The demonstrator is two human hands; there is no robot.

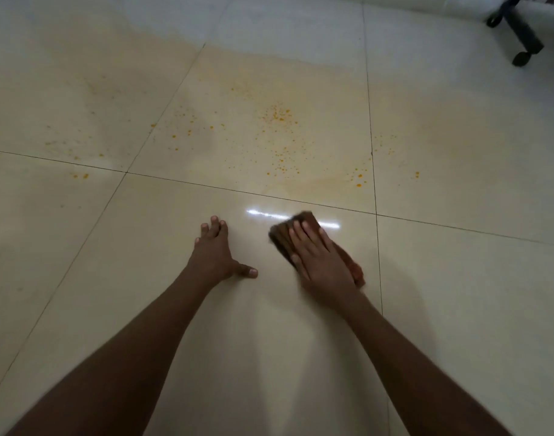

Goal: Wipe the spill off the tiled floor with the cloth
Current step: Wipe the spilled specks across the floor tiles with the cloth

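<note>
Brown folded cloth (282, 238) lies flat on the glossy cream tiled floor (458, 309), pressed beneath the straight-fingered right hand (322, 265). The left hand (214, 256), fingers spread and holding nothing, rests left of the cloth. The orange-speckled spill (278, 121) lies beyond the cloth, and a chair base (521, 29) farther beyond.

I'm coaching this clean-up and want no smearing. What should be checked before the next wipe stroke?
1. The cloth lies flat under the right hand on the tiled floor: ok.
2. The left hand is braced on the floor, apart from the cloth: ok.
3. The cloth has reached the spill: not ok; orange specks lie on the tiles beyond it.
4. The way forward is free of objects: ok; the chair base stands far off to the right.
5. The underside of the cloth is clean enough: cannot tell.
</note>
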